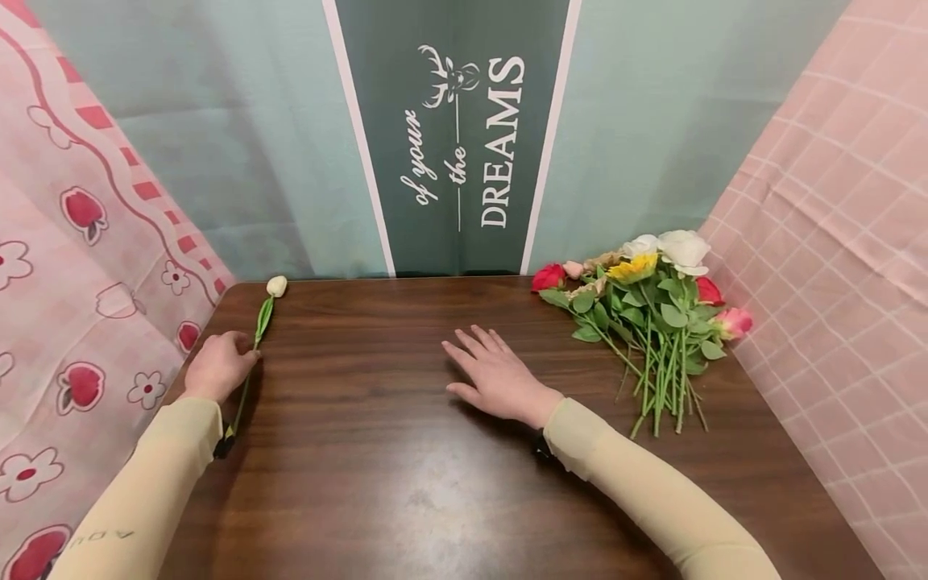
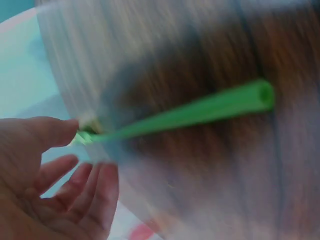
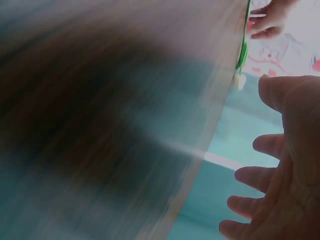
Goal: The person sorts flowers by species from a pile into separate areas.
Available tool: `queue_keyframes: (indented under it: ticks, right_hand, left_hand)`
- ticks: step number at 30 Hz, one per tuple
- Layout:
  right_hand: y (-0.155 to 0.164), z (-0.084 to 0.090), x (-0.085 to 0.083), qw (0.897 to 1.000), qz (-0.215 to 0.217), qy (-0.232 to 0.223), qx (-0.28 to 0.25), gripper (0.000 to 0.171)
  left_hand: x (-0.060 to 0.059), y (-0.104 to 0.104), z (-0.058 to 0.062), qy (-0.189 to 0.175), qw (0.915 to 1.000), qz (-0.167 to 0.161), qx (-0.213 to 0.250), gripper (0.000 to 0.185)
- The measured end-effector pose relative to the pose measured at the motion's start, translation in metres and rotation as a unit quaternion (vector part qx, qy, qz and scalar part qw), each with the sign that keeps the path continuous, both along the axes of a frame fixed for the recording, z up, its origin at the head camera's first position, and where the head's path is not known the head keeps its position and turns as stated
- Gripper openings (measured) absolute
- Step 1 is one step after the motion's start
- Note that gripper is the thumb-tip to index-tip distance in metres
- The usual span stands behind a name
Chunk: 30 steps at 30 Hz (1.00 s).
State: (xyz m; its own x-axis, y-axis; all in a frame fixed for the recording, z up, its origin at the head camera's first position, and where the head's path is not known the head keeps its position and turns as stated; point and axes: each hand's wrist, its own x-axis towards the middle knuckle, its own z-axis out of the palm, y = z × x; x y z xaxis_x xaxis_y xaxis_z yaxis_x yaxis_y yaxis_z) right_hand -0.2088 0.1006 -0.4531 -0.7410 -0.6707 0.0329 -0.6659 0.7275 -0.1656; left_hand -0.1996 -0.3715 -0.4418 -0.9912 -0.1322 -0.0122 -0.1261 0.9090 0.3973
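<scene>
Head view shows a white tulip (image 1: pixel 265 319) by the left edge of a brown table (image 1: pixel 377 467), near the far corner. It has one small bud, shaped like an egg, with long green leaves under it and a thin green stem. The left hand (image 1: pixel 219 366) is at the stem, just below the leaves. Its thumb tip meets the stem, and its other fingers bend softly, with a gap between them and the thumb. I cannot tell if it has hold of the stem. In the left wrist view, the stem's cut end is round, with a dark hole. The right hand (image 1: pixel 500 377) is spread wide over the table and holds nothing. To its right lies a bunch (image 1: pixel 656 322) of red, pink, white and yellow flowers, with flat green leaves and long thin stems. The table has stripy wood lines and a shiny spot. Behind it hangs a green cloth (image 1: pixel 239 161) with white words. A flower cloth (image 1: pixel 109 314) is on the left, and a checked cloth (image 1: pixel 819 266) is on the right.
</scene>
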Motion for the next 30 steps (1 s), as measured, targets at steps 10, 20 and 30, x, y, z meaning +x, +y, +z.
queue_keyframes:
  ticks: [10, 20, 30]
  right_hand:
    - [0.091, 0.011, -0.022, 0.988, -0.126, 0.049, -0.079, 0.051]
    - [0.226, 0.031, -0.020, 0.927, -0.309, 0.070, -0.202, 0.021]
    - [0.300, 0.030, -0.004, 0.905, -0.388, -0.039, -0.172, 0.047]
  left_hand:
    - [-0.003, 0.105, 0.008, 0.132, 0.9769, -0.164, -0.039, 0.069]
    - [0.017, 0.257, 0.004, 0.133, 0.9158, -0.370, -0.082, 0.077]
    - [0.033, 0.343, 0.000, 0.132, 0.8609, -0.479, -0.111, 0.076]
